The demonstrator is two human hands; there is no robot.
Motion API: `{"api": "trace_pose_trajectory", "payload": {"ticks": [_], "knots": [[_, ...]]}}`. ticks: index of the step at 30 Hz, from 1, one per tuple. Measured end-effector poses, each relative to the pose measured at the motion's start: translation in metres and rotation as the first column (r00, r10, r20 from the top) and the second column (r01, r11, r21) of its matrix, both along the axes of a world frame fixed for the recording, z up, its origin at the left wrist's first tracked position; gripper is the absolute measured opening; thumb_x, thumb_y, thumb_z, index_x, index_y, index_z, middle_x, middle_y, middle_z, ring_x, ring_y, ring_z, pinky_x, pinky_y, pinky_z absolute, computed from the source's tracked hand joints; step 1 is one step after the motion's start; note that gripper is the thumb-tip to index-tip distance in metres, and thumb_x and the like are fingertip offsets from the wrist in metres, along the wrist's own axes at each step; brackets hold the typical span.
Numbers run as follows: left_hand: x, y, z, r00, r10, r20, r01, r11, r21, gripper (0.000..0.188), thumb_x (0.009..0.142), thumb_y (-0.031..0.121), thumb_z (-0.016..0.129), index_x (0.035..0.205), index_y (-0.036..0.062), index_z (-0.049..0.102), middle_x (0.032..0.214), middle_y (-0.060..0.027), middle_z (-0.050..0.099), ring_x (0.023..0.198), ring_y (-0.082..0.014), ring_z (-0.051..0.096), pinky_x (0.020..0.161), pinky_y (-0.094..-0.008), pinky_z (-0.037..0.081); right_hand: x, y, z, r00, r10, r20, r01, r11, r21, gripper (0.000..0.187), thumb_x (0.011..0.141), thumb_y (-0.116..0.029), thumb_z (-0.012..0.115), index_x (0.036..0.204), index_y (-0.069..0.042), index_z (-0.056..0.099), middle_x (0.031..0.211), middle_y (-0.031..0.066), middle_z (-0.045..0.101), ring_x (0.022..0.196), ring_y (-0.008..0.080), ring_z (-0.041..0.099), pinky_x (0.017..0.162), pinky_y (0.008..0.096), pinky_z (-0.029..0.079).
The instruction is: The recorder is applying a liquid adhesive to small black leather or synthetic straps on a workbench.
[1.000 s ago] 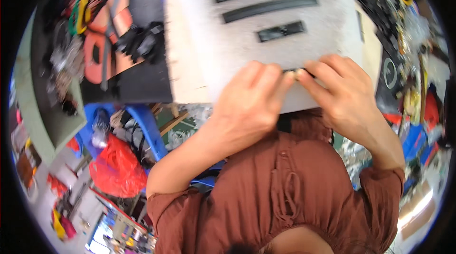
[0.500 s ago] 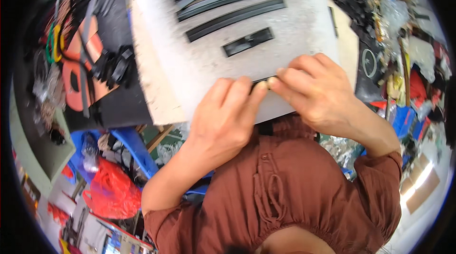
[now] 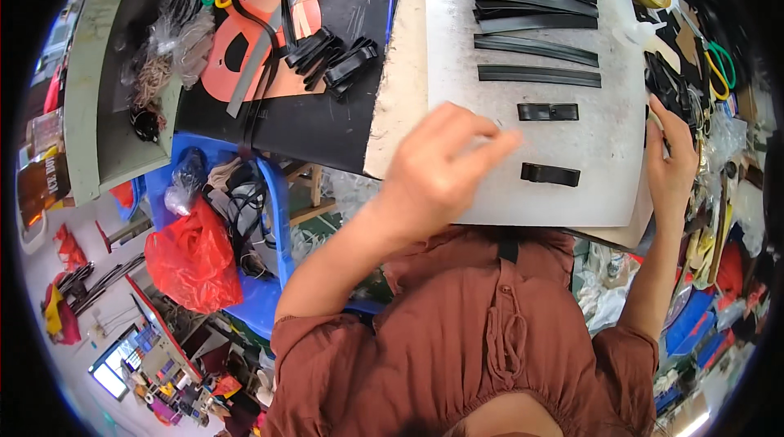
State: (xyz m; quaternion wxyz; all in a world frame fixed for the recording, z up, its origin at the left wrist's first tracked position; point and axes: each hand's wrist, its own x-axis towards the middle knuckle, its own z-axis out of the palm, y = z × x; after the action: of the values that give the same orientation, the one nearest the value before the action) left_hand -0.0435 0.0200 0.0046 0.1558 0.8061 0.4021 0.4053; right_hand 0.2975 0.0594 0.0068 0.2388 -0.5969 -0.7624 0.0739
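Since two folded black loops look done, flat strips remain; left hand grip apart, right hand grip: can't tell.

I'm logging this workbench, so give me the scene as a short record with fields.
Left hand: over the left edge of the white sheet; holding anything is unclear
Right hand: beside the sheet's right edge, near a black pile; contact unclear
Short black pieces: a nearer piece and a farther piece, both on the sheet
Long black strips: laid crosswise beyond them
Far left: salmon-coloured material
Lower left: red bag
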Motion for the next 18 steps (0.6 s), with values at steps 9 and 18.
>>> {"api": "trace_pose_trajectory", "payload": {"ticks": [9,18], "knots": [[0.031,-0.008,0.005,0.992,-0.125,-0.026,0.121,0.985,-0.126,0.038,0.067,0.0,0.085,0.101,0.0007,0.068,0.104,-0.0132,0.071,0.086,-0.0326,0.065,0.075,-0.0399,0.054,-0.005,0.015,-0.002,0.997,0.083,-0.006,-0.083,0.996,-0.024,0.045,0.086,0.005,0.061,0.13,-0.006,0.064,0.112,0.015,0.069,0.106,0.0331,0.062,0.094,0.0407,0.049],[0.039,-0.017,-0.001,0.996,-0.085,-0.023,0.082,0.991,-0.103,0.031,0.071,-0.005,0.078,0.1,-0.0009,0.068,0.094,-0.0108,0.069,0.08,-0.0296,0.064,0.071,-0.0377,0.052,0.008,-0.005,-0.008,0.984,-0.063,-0.168,0.039,0.989,-0.141,0.036,0.09,0.002,0.063,0.124,-0.007,0.068,0.098,0.0099,0.064,0.089,0.023,0.063,0.082,0.0322,0.051]]}}
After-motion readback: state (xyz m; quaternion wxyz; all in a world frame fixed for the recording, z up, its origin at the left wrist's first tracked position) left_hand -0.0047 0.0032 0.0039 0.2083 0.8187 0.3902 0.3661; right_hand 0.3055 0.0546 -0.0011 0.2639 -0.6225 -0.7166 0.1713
